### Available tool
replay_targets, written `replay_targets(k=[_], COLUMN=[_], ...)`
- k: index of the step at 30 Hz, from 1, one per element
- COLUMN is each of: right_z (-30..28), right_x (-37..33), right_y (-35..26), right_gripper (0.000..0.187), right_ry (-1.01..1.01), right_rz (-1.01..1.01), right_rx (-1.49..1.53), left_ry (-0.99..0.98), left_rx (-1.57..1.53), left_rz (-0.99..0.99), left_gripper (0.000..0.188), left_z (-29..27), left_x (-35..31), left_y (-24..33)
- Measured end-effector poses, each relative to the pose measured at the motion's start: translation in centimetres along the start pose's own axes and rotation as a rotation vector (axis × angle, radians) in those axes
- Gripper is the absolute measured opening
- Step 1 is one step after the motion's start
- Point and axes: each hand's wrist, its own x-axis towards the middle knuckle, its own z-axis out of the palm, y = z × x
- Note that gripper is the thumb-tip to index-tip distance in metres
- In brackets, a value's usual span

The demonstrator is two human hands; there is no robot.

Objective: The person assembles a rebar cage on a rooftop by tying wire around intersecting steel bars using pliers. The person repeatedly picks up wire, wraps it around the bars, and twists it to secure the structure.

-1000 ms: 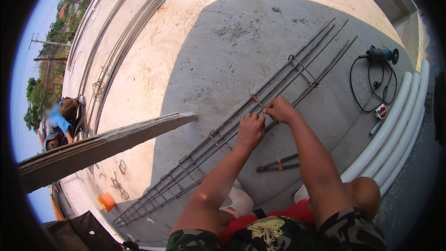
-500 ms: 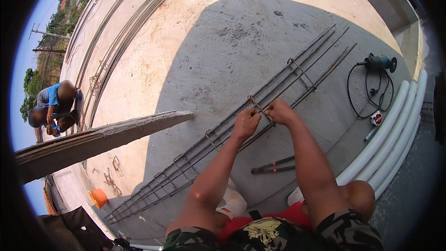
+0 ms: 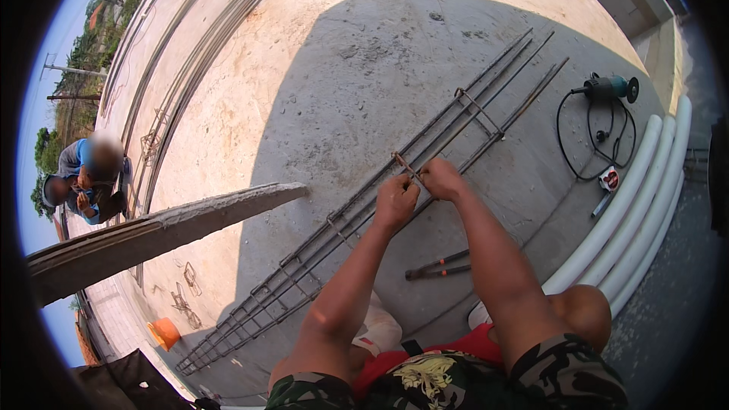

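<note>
A long rebar cage lies diagonally over the shaded concrete floor, its bars linked by square stirrups. Both my hands are at one rusty stirrup toward the upper part of the cage. My left hand is closed, with its fingertips against the near side of this stirrup; whatever they pinch is too small to name. Just to the right, my right hand has its bent fingers closed on the same stirrup. The two hands almost touch. Long-handled cutters with orange bands rest on the floor below, partly hidden by my right forearm.
An angle grinder with a looped cord lies at the right, beside white pipes. A rough post juts in from the left. Beyond it, a person crouches near long bars. An orange bucket stands lower left.
The whole view has shifted slightly, so the cage and grinder appear a little farther left and up. My hands stay at the same stirrup, the left one slightly lower against it.
</note>
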Motion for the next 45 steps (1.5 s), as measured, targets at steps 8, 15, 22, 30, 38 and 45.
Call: replay_targets(k=[8, 15, 22, 30, 38, 45], right_z=[-1.2, 0.1, 0.1, 1.1, 1.2, 1.3], right_x=[-0.3, -0.7, -1.4, -1.7, -2.2, -2.0], right_y=[0.6, -0.5, -0.9, -1.2, -1.8, -1.1], right_gripper=[0.026, 0.023, 0.021, 0.019, 0.018, 0.018], right_ry=[-0.069, 0.067, 0.122, 0.243, 0.26, 0.289], right_rz=[-0.111, -0.127, -0.068, -0.162, -0.238, -0.257], right_rx=[0.217, -0.073, -0.196, -0.251, -0.217, -0.176], left_ry=[0.15, 0.118, -0.011, -0.702, -0.543, -0.331], left_rx=[0.528, 0.595, 0.414, -0.233, -0.654, -0.718], left_rz=[0.342, 0.322, 0.026, -0.481, -0.667, -0.461], left_gripper=[0.006, 0.015, 0.035, 0.033, 0.03, 0.038], left_z=[1.6, 2.0, 1.2, -1.1, -1.4, -0.7], left_x=[-2.9, -2.6, 0.5, 5.6, 5.6, 4.1], left_y=[-2.5, -3.1, -3.1, -3.7, -4.7, -4.9])
